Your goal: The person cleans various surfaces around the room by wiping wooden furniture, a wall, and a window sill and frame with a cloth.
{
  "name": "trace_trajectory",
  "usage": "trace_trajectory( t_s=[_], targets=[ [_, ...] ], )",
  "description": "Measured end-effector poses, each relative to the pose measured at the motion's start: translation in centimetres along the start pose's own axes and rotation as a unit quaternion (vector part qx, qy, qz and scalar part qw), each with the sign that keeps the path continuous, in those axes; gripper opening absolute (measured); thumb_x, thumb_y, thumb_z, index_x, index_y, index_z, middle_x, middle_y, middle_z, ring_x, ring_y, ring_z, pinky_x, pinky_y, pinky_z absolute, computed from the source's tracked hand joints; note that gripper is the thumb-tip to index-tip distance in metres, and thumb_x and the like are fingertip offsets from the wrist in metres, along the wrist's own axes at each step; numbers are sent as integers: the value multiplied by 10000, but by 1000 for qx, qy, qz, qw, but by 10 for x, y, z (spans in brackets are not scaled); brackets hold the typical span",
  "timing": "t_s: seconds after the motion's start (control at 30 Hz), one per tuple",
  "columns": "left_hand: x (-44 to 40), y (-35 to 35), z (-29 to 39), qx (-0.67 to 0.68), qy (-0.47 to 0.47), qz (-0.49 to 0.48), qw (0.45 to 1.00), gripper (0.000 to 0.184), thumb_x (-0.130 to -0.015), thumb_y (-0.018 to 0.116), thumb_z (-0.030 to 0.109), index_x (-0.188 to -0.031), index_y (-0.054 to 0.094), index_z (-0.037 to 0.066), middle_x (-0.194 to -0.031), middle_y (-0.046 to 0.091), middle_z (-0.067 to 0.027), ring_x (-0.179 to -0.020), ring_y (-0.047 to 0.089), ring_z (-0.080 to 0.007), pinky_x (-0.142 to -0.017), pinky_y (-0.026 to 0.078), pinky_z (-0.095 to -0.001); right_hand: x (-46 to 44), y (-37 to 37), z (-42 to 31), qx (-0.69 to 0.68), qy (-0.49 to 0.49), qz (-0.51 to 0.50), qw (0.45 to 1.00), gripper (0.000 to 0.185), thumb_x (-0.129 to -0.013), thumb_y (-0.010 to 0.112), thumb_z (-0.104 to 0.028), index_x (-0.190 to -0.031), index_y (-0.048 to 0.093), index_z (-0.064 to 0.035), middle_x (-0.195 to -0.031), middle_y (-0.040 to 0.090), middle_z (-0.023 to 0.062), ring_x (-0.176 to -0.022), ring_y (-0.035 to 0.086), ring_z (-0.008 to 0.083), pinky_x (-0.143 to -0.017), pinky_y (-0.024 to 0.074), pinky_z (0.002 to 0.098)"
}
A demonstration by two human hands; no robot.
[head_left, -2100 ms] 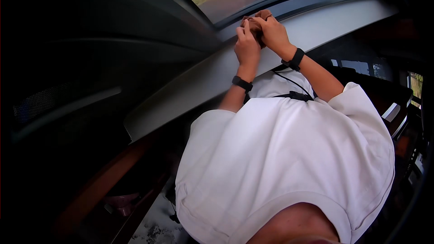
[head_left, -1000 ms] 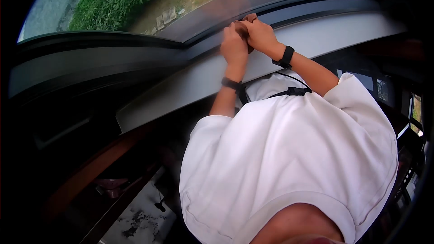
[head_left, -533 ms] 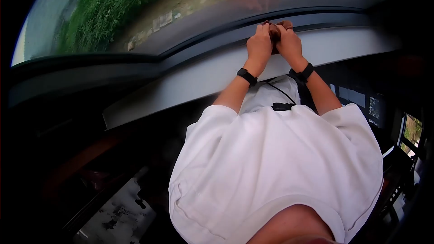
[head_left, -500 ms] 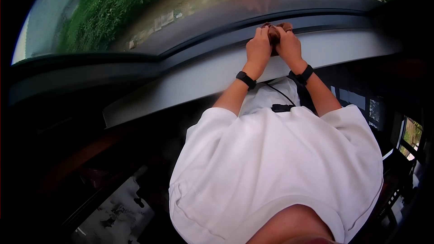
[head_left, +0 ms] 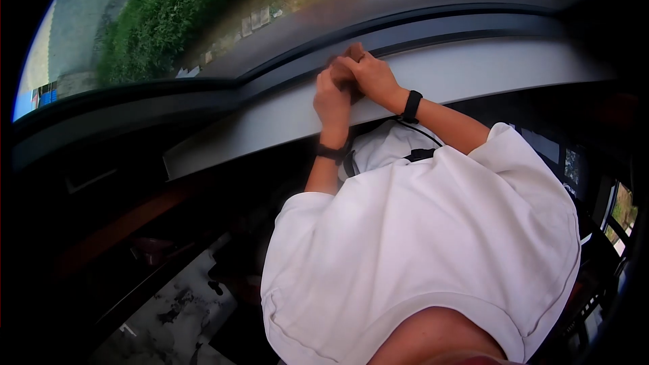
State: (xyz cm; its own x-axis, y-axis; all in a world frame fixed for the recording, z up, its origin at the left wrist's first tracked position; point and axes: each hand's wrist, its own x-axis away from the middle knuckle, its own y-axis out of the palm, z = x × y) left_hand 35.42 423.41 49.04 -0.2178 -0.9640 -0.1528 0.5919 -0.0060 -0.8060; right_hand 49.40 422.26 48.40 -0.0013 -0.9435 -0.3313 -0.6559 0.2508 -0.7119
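Observation:
A crumpled brown cloth point(head_left: 345, 73) is bunched between my two hands, above the grey window sill point(head_left: 446, 67). My left hand point(head_left: 332, 100) has its fingers wrapped round the cloth's left side, slightly blurred. My right hand point(head_left: 375, 80) grips the cloth from the right, its fingers bent over the upper part. Both hands are close together beside the dark window frame point(head_left: 419, 30). Each wrist wears a black band. Part of the cloth is hidden behind my fingers.
Beyond the glass are green bushes point(head_left: 169, 20) and bare ground. A marbled surface point(head_left: 179, 304) and a pinkish object point(head_left: 154, 249) lie at the lower left. Dark shiny panels point(head_left: 541, 145) stand at the right. A black strap crosses my waist.
Since half a second ago, both hands have moved left along the sill with the cloth still held. Over the longer span, the view has turned and more of the outside shows.

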Motion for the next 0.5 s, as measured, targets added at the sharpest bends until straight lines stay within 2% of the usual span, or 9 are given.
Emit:
trace_trajectory(
  t_s=[0.07,0.17,0.27,0.3,0.4,0.47,0.5],
  targets=[
    [14,11,2,-11,-6,-45,999,343,-848,677,102,-1170,562,72,-1127,603,-158,-919,641,-406,-746,535,-457,15,-12,12,5,-12,-25,1000,423,-826,628,-71,-1230,611,-192,-1077,633,163,-914,664,352,-703,568,425],
    [25,29,20,11,27,-74,997,337,-851,678,121,-1165,566,70,-1117,598,-154,-923,631,-411,-740,526,-465,40,-31,30,-35,30,-33,998,390,-839,612,-76,-1210,620,-196,-1135,629,128,-932,664,354,-711,570,420],
    [16,51,46,36,52,-106,992,352,-842,691,134,-1165,566,70,-1091,591,-149,-917,623,-413,-729,518,-472,54,-47,52,39,110,-44,992,363,-843,605,-65,-1185,628,-185,-1199,612,103,-938,664,357,-716,572,413],
    [11,62,55,37,76,-105,991,368,-819,707,134,-1154,568,68,-1060,587,-149,-866,633,-400,-706,523,-469,57,-53,61,48,126,-21,991,350,-844,597,-52,-1168,634,-179,-1112,648,125,-902,668,358,-697,565,420],
    [5,95,83,86,128,-142,978,369,-795,718,124,-1124,563,60,-1031,589,-146,-813,645,-379,-676,533,-460,74,-84,85,123,203,-41,971,364,-839,603,-48,-1179,630,-176,-979,674,150,-856,669,365,-682,553,435],
    [9,104,103,72,167,-169,969,368,-773,731,114,-1090,553,56,-1007,595,-145,-772,652,-366,-651,541,-452,92,-102,90,132,218,-17,967,374,-834,607,-42,-1186,623,-166,-881,671,175,-825,661,382,-670,539,451],
    [16,114,102,97,184,-184,961,377,-759,743,112,-1072,542,53,-993,600,-145,-771,651,-370,-651,542,-453,105,-106,92,117,224,-16,967,374,-824,618,-46,-1183,612,-154,-899,666,179,-812,655,397,-668,534,454]
  ],
)
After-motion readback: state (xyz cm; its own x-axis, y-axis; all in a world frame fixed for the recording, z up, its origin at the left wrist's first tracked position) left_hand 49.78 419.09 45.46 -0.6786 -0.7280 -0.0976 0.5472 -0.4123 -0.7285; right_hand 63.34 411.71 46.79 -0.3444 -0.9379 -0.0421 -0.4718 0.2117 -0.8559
